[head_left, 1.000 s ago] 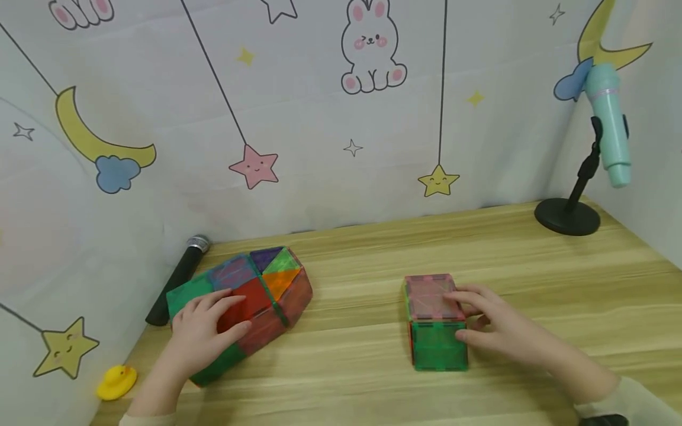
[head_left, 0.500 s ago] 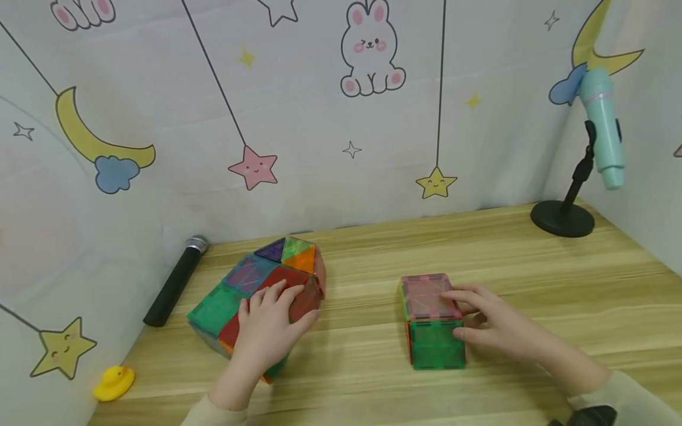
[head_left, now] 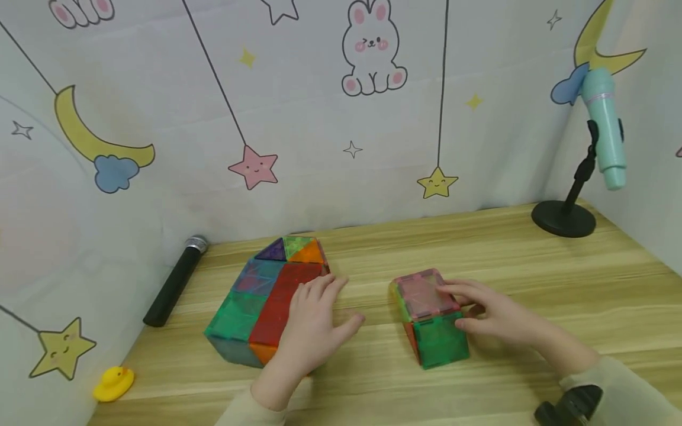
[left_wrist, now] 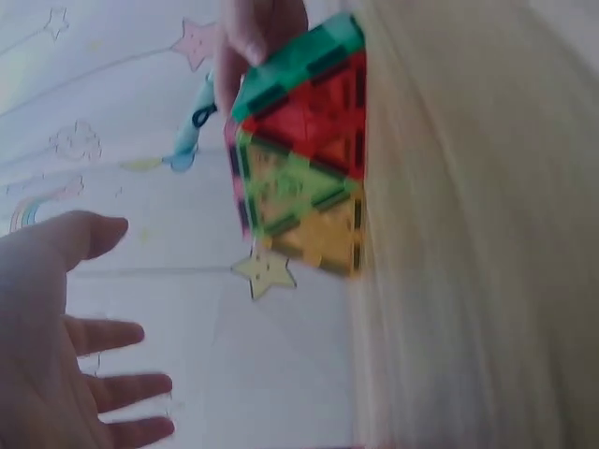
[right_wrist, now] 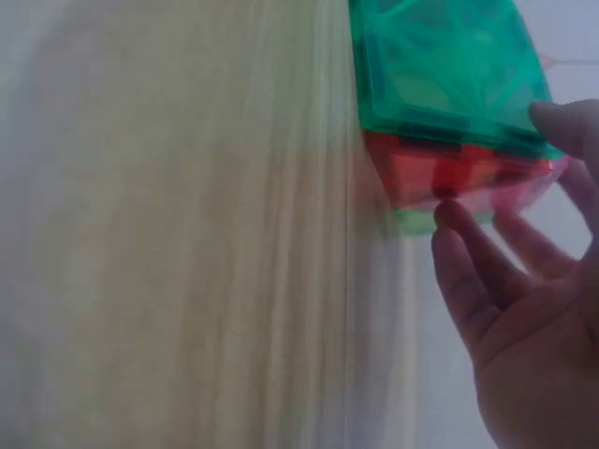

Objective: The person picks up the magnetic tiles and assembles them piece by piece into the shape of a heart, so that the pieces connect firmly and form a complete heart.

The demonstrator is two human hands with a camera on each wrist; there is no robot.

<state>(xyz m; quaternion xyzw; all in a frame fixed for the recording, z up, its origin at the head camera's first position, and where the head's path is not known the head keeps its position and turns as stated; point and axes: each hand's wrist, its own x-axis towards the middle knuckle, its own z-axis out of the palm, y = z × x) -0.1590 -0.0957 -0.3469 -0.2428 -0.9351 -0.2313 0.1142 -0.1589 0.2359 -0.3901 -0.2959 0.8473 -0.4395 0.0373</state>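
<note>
A small block of see-through magnetic tiles (head_left: 440,343) stands on the wooden table, pink on top and green at the front. My right hand (head_left: 492,313) holds its right side, thumb by the green face and fingers at the pink top edge. Red, light green and orange triangles fill the block's side (left_wrist: 295,178) in the left wrist view. To the left lies a larger magnetic-tile structure (head_left: 279,296), with red, green, blue, purple and orange panels. My left hand (head_left: 314,322) is at its right side, fingers spread, overlapping it in the head view and holding nothing.
A black microphone (head_left: 176,284) lies along the table's left edge, with a yellow toy duck (head_left: 114,383) nearer me. At the back right, a mint microphone (head_left: 605,127) leans in a black stand (head_left: 563,219). A printed cloth (head_left: 346,195) hangs behind the table.
The larger structure has shifted right and turned, now pointing more away from me. My left hand moved right with it. In my right hand, the small block has turned slightly, showing more of its left side.
</note>
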